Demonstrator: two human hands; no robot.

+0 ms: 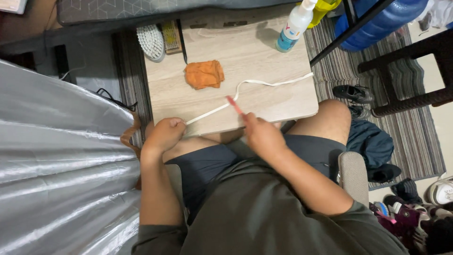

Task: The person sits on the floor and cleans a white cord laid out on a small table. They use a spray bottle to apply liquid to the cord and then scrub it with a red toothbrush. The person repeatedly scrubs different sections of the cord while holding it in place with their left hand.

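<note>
My left hand (165, 133) is closed on one end of a long white shoelace (264, 84) at the near edge of a small light wooden table (273, 106). The lace runs from that hand up and right across the tabletop to its right edge. My right hand (261, 133) grips a thin red-handled tool, probably a small brush (234, 105), whose tip rests on the lace near the table's front edge. A crumpled orange cloth (204, 74) lies on the table just beyond the lace.
A white spray bottle with a blue label (293, 26) stands at the table's back right. A white scrub brush (151, 41) and a wooden brush (171, 37) lie at the back left. Silvery fabric (56, 156) fills the left. Shoes (353, 93) and a striped rug (415, 141) lie right.
</note>
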